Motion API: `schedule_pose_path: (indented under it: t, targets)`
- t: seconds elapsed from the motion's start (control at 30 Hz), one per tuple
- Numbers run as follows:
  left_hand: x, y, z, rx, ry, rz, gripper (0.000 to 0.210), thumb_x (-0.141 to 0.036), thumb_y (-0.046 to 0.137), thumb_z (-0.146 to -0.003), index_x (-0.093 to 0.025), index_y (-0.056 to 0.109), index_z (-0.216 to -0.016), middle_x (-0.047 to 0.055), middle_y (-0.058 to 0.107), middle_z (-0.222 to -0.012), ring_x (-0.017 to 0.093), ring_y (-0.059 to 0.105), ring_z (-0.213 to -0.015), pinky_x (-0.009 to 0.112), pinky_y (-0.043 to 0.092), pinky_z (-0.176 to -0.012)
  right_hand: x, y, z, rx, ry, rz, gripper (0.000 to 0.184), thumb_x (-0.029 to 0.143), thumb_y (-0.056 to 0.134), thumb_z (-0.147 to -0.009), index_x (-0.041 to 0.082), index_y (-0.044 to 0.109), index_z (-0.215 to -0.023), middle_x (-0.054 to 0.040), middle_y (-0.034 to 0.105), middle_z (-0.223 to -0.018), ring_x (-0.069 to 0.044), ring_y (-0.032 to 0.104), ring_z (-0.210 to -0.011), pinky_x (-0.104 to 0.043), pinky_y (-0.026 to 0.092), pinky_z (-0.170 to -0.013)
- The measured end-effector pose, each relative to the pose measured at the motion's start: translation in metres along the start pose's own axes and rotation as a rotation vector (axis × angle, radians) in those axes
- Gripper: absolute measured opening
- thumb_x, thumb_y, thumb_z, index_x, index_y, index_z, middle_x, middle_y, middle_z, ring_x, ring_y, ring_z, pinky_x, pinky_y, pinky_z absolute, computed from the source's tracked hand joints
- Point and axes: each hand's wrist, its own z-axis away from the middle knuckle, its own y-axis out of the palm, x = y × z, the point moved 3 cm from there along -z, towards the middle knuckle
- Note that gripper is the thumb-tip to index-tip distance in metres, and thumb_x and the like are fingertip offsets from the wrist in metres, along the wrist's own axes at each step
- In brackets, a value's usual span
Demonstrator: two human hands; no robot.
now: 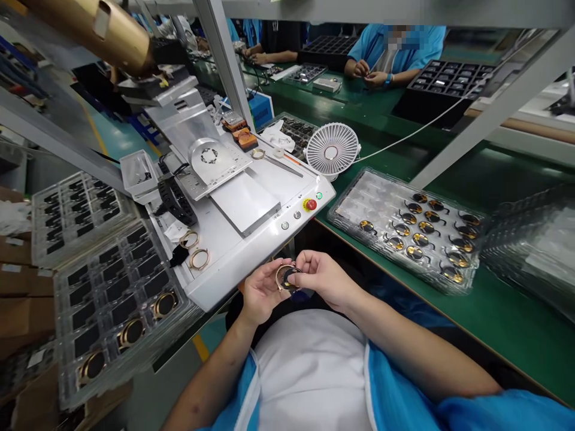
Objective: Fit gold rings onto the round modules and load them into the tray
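Observation:
My left hand (261, 293) grips a gold ring-shaped watch case (278, 278) by its rim, in front of my body. My right hand (324, 277) pinches a round black watch module (291, 275) against the case; fingers hide part of both, so I cannot tell how far it sits inside. Beyond them stands a white machine (256, 239) with a red button (311, 205). Two more gold rings lie on its left corner, one of them a bare watch case (199, 258). To the right, a clear tray (359, 200) carries several round modules with black tails.
At left, a clear tray (67, 323) holds black pieces and 3 gold-rimmed watches (132, 333). A white fan (332, 149) stands behind the machine, its cable running right. Stacked clear trays (534, 239) rise at far right. Across the green bench a person in blue (417, 54) handles something small.

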Motion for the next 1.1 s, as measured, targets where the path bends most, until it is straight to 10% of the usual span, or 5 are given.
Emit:
schedule_pose_path:
  t: [0.77,1.1]
  targets:
    - [-0.003,-0.005,0.003,-0.050,0.048,-0.164,0.058,-0.021,0.094,-0.069,-0.031,0.075,-0.123,0.009,0.078,-0.122,0.029,0.076,-0.111,0.040,0.066,-0.095,0.007,0.010,0.001,-0.007,-0.102,0.150,0.033,0.017,0.075,-0.064,0.022,0.045,-0.078,0.0088,0.060,-0.060,-0.008,0.054,-0.051,-0.018,0.040,-0.049]
    - [0.003,0.000,0.010,-0.077,0.066,-0.191,0.054,-0.019,0.092,-0.072,-0.032,0.076,-0.122,0.008,0.076,-0.124,0.028,0.076,-0.110,0.040,0.064,-0.099,-0.013,-0.013,-0.007,0.056,0.126,0.167,0.053,0.050,0.097,-0.057,0.017,0.057,-0.071,-0.0005,0.067,-0.055,-0.012,0.062,-0.047,-0.019,0.050,-0.041]
